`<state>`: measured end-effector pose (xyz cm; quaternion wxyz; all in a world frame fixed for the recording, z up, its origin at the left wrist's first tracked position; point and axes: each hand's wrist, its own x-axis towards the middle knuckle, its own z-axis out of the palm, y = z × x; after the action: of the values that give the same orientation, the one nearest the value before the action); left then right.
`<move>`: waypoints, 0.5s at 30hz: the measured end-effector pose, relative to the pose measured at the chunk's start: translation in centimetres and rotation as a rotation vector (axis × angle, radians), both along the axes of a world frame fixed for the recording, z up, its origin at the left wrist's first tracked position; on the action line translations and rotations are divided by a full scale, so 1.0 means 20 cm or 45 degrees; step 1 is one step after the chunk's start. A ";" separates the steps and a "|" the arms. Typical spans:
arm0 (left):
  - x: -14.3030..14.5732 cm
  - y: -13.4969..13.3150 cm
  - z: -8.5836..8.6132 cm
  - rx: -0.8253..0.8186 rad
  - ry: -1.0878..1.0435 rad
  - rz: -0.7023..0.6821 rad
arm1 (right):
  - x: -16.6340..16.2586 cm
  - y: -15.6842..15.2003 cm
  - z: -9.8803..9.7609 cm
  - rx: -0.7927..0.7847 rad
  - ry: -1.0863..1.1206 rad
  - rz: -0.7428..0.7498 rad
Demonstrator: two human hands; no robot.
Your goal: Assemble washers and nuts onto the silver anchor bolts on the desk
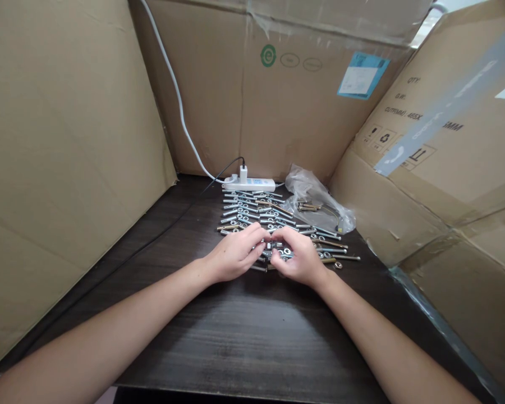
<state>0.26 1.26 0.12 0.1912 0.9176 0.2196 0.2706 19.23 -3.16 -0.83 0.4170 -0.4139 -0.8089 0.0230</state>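
My left hand [240, 252] and my right hand [299, 257] meet over the near part of a spread of metal fasteners, thumbs and fingertips curled in a pinch. A small shiny metal piece shows between the fingertips; its kind is too small to tell, and the fingers partly cover it. Around both hands lie rows of silver and brass-coloured bolts [333, 250], with loose nuts [338, 265] and washers among them. More bolts [233, 213] and rings lie in stacked rows beyond my left hand.
Behind the rows, a white power strip [258, 184] holds a plugged-in charger [243, 174]. A clear plastic bag [309, 188] with brass-coloured bolts lies at the back right. A black cable [168, 226] crosses the dark table [235, 336]. Cardboard walls [206, 84] stand on three sides.
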 end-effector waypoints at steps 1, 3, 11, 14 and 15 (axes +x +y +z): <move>0.00 0.00 0.00 0.002 0.011 0.006 | 0.00 0.00 0.00 0.004 -0.002 0.002; 0.00 0.00 0.00 0.005 0.033 0.015 | 0.00 0.00 0.01 -0.002 -0.009 0.007; 0.00 0.00 0.00 0.000 0.058 0.000 | 0.00 0.00 0.02 -0.015 -0.022 0.064; 0.00 0.00 0.00 0.005 0.066 -0.005 | 0.00 0.00 0.02 -0.002 -0.043 0.082; 0.00 0.00 0.01 0.010 0.068 -0.009 | 0.00 0.00 0.03 0.002 -0.048 0.083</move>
<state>0.26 1.31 0.22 0.1826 0.9260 0.2204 0.2462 19.27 -3.06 -0.31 0.4011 -0.3873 -0.8296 0.0281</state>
